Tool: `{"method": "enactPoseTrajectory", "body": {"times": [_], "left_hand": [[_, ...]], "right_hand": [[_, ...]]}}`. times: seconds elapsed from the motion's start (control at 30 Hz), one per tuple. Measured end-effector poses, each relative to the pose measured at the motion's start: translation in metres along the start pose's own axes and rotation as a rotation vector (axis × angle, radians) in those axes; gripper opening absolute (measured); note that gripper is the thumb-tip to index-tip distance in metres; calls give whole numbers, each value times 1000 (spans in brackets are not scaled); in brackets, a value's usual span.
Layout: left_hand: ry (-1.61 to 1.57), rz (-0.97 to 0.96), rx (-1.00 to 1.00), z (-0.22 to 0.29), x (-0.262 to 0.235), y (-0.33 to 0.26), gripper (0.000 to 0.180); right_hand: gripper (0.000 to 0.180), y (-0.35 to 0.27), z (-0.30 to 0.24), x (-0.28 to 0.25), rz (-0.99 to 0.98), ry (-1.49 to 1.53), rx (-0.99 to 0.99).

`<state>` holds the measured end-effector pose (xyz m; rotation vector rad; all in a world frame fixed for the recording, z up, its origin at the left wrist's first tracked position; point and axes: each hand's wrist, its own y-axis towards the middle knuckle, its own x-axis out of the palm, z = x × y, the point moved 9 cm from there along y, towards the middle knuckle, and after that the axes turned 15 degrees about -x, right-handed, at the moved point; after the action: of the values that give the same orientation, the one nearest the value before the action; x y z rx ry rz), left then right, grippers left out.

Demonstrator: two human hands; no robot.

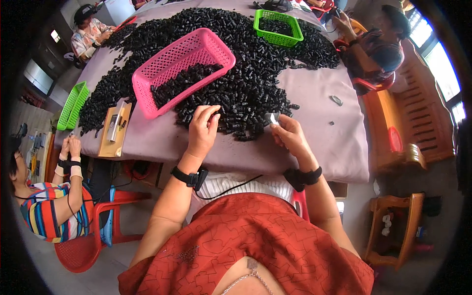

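A small shiny piece (272,118) was pinched in the right hand (290,135); the left hand (202,129) was curled loosely on the big black pile (236,73); the pink basket (162,66) was partly filled; most was left unsorted.

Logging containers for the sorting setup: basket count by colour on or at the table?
Pink basket, on the heap of small black parts: 1
Green baskets, one at the far end, one at the table's left edge: 2
Total: 3 baskets

Left hand rests on the heap; right hand holds a small blade-like tool.
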<state>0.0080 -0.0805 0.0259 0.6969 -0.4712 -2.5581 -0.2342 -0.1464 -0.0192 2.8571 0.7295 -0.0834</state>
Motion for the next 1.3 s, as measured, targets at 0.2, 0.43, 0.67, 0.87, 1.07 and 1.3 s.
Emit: {"method": "enactPoseTrajectory", "body": {"times": [0.2, 0.43, 0.67, 0.87, 1.07, 1.3], "left_hand": [[-108, -34, -54, -10, -1, 2, 20], [-861, -416, -624, -23, 34, -7, 25], [-1144, -494, -945, -32, 64, -15, 34], [-1317, -557, -1004, -38, 77, -17, 42], [-1411, -644, -982, -41, 86, -24, 42], [-1423, -615, -1061, -37, 84, -29, 37]], "right_hand": [[12, 1, -2, 5, -9, 18, 25], [36, 11, -28, 28, -46, 209, 34], [59, 39, -36, 75, -321, 420, 62], [62, 34, -28, 82, -383, 494, 103], [56, 33, -18, 83, -402, 485, 114], [53, 31, -18, 86, -427, 520, 118]]}}
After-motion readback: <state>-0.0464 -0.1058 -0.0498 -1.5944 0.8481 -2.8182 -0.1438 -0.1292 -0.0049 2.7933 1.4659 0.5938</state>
